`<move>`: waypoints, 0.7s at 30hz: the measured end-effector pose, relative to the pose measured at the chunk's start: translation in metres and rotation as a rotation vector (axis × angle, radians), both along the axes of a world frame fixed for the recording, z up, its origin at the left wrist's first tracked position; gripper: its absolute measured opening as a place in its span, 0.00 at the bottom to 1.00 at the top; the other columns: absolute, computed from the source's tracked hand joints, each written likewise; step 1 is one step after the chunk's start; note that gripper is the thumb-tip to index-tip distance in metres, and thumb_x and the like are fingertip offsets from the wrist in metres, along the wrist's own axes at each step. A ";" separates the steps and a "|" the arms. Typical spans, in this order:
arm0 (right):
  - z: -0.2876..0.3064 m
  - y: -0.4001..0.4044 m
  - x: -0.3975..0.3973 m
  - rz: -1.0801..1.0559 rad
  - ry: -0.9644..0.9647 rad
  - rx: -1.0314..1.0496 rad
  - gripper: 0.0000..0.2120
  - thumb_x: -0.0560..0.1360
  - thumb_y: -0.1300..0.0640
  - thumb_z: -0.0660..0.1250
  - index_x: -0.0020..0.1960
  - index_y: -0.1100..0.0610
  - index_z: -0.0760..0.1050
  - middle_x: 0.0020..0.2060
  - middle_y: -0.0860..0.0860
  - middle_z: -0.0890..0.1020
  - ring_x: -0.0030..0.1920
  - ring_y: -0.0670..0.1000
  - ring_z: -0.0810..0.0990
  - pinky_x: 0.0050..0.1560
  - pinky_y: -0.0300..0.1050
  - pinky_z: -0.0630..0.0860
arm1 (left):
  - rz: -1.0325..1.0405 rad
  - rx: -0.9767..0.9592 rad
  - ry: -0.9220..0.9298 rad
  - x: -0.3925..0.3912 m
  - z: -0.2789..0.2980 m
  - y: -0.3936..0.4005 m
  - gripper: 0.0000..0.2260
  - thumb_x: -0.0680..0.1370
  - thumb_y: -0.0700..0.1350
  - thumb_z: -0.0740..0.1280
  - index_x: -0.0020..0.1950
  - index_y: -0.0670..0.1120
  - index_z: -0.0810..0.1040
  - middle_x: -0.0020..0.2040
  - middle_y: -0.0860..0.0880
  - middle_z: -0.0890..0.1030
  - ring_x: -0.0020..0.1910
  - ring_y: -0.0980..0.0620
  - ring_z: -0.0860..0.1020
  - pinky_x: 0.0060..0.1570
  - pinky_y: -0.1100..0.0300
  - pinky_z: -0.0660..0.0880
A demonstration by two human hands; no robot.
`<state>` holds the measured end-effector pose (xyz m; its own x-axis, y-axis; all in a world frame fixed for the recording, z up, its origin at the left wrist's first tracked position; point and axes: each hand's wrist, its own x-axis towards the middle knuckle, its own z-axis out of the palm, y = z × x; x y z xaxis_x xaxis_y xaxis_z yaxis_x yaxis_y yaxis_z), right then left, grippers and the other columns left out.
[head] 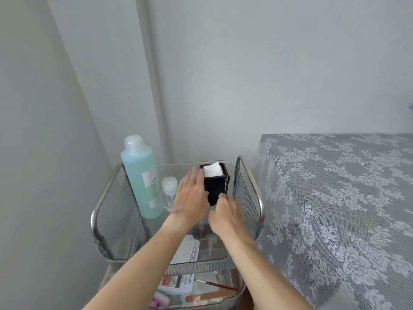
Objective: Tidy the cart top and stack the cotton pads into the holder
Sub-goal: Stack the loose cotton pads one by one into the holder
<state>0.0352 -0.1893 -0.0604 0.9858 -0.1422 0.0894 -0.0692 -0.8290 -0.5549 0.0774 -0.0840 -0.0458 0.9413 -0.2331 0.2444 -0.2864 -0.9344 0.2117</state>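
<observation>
Holder (215, 186) upright on cart (248, 175), cotton pads (212, 170) inside; left hand (192, 195) flat against its side, fingers extended; right hand (226, 214) fingers curled at its base, grip unclear.

Cotton pads (213, 170) in holder (216, 186), right of two bottles (143, 177).

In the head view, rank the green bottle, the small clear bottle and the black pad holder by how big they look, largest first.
1. Green bottle, clearly the tallest.
2. Black pad holder, partly hidden by the left hand and right hand.
3. Small clear bottle, the smallest, its lower part partly hidden.
</observation>
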 end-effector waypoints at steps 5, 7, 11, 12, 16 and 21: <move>-0.004 0.007 0.001 0.144 0.006 -0.177 0.23 0.81 0.56 0.57 0.74 0.62 0.62 0.74 0.60 0.64 0.74 0.60 0.63 0.71 0.55 0.61 | 0.124 -0.115 0.016 -0.052 -0.024 0.027 0.25 0.79 0.40 0.56 0.76 0.40 0.58 0.78 0.40 0.59 0.78 0.41 0.56 0.75 0.48 0.57; -0.006 0.009 -0.001 0.229 -0.034 -0.290 0.25 0.82 0.55 0.54 0.77 0.62 0.57 0.78 0.61 0.56 0.77 0.59 0.55 0.74 0.55 0.53 | 0.155 -0.006 0.032 -0.065 -0.033 0.034 0.28 0.80 0.43 0.55 0.79 0.40 0.51 0.80 0.39 0.52 0.80 0.42 0.51 0.77 0.49 0.52; -0.007 0.015 -0.009 0.358 -0.067 -0.484 0.28 0.83 0.54 0.53 0.79 0.63 0.51 0.79 0.60 0.53 0.78 0.58 0.51 0.76 0.56 0.49 | 0.181 0.108 0.113 -0.078 -0.040 0.042 0.28 0.82 0.47 0.53 0.79 0.39 0.50 0.80 0.38 0.51 0.80 0.41 0.50 0.77 0.47 0.51; -0.006 0.016 -0.011 0.368 -0.080 -0.514 0.28 0.83 0.54 0.54 0.79 0.63 0.51 0.79 0.60 0.54 0.78 0.58 0.51 0.76 0.56 0.49 | 0.189 0.090 0.118 -0.078 -0.039 0.043 0.27 0.82 0.47 0.52 0.79 0.39 0.51 0.80 0.38 0.51 0.80 0.41 0.51 0.77 0.47 0.51; 0.000 0.026 -0.020 0.384 -0.271 -0.453 0.26 0.78 0.60 0.59 0.75 0.63 0.61 0.74 0.58 0.66 0.75 0.56 0.61 0.75 0.53 0.55 | 0.167 0.036 0.106 -0.081 -0.037 0.047 0.27 0.80 0.46 0.54 0.78 0.40 0.55 0.80 0.39 0.55 0.79 0.42 0.54 0.77 0.48 0.53; -0.009 0.047 -0.044 0.251 -0.231 -0.204 0.28 0.79 0.65 0.57 0.78 0.64 0.56 0.76 0.62 0.60 0.77 0.58 0.56 0.76 0.53 0.53 | 0.155 0.043 0.102 -0.088 -0.038 0.069 0.26 0.80 0.43 0.54 0.77 0.39 0.55 0.79 0.38 0.58 0.78 0.40 0.56 0.77 0.48 0.54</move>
